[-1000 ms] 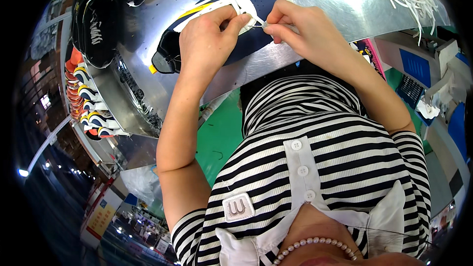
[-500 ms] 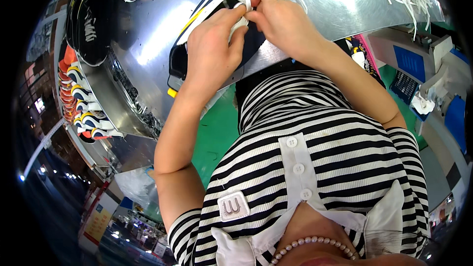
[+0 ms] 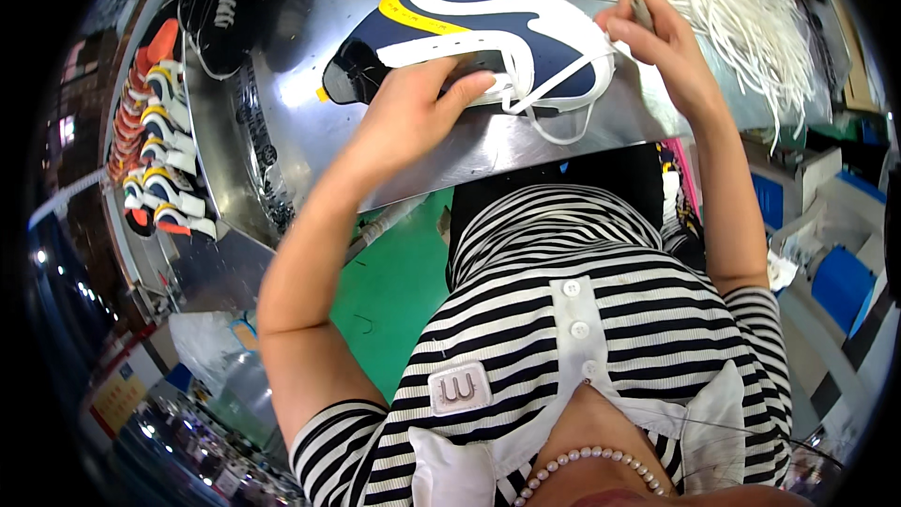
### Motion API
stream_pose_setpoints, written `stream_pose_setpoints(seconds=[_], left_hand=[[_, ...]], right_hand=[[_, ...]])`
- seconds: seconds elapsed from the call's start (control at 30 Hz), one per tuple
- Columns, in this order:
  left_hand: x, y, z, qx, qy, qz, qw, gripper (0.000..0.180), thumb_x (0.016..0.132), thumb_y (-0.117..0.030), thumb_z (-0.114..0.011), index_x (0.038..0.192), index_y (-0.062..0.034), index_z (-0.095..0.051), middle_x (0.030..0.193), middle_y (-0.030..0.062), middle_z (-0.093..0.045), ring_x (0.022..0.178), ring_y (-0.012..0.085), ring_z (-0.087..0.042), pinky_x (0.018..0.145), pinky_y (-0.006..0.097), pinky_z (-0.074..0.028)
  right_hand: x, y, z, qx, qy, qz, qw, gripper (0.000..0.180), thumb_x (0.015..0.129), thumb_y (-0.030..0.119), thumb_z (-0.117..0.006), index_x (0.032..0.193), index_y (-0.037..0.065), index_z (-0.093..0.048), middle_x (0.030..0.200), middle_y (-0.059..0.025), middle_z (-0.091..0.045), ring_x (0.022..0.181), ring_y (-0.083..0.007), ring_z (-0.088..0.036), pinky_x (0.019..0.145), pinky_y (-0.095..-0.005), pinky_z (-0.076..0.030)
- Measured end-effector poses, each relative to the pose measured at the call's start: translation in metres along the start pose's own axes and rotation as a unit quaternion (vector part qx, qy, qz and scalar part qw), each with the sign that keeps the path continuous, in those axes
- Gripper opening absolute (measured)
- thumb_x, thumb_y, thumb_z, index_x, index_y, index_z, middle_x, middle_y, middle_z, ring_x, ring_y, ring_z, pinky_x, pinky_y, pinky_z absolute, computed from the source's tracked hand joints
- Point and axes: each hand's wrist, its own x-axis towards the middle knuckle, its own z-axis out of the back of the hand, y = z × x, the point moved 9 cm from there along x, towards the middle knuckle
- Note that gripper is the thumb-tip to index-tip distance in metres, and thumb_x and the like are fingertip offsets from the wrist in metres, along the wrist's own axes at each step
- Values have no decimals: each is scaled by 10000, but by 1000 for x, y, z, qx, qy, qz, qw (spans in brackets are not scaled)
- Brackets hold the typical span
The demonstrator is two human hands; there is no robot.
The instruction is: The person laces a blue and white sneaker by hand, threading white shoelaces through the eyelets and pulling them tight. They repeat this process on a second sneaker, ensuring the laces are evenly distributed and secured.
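Since half a second ago I see the two hands, then bunched together over the shoe upper, drawn apart: the right has gone up toward the top right of the frame, the left stays low on the piece.

Item: shoe upper [image 3: 488,33], navy with white bands and a yellow stripe, lying flat on the metal table [image 3: 282,131], top centre of the frame.
Item: left hand [image 3: 413,108], palm down, fingers pressed flat on the near edge of the shoe upper; closed on nothing.
Item: right hand [image 3: 662,47], upper right, pinched shut on a thin grey tool [image 3: 640,11]; a white lace [image 3: 558,99] runs from the shoe upper toward it, looping over the table edge.
Item: bundle of white laces [image 3: 723,0], fanned across the top right, just behind the right hand.
Item: stack of finished uppers [image 3: 155,141], orange, yellow, white and dark, ranked along the left edge.
Item: dark uppers [image 3: 221,0], upper left, on the table.
Item: blue bins [image 3: 840,282], right edge.
Item: yellow rectangular sign [image 3: 117,399], lower left, too blurred to make out.
Item: green floor [image 3: 389,291], centre, below the table.
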Motion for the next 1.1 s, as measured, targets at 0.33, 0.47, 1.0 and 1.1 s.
stream_pose_setpoints(seconds=[0.33,0.47,1.0,1.1], left_hand=[[22,22,8,41,55,105,992,439,939,-385,-633,925,54,-635,738,89,-607,693,141,-551,643,294,-457],[24,21,-14,-21,110,99,989,465,945,-410,-618,1025,48,-638,869,84,-636,806,145,-571,755,292,-469],[7,33,-32,-188,74,191,960,309,894,-287,-683,1022,-8,-720,927,52,-692,863,105,-586,813,274,-459],[11,22,-14,-19,-52,103,993,274,848,-261,-665,954,-17,-728,768,112,-699,717,232,-664,699,333,-499]], right_hand=[[-52,-6,-5,-44,95,-72,992,353,796,162,-749,978,99,-453,1198,-75,-597,806,-57,-509,592,-178,-448],[-13,-3,-13,-9,9,-39,999,456,773,209,-812,964,59,-425,1175,-128,-603,896,-118,-562,725,-280,-560],[-18,-10,-44,42,-57,-103,992,432,774,114,-815,900,97,-402,822,-6,-534,702,-76,-520,564,-194,-416],[-23,-14,-44,110,-75,-130,983,403,784,119,-800,894,104,-413,820,-6,-556,674,-65,-519,536,-190,-399]])
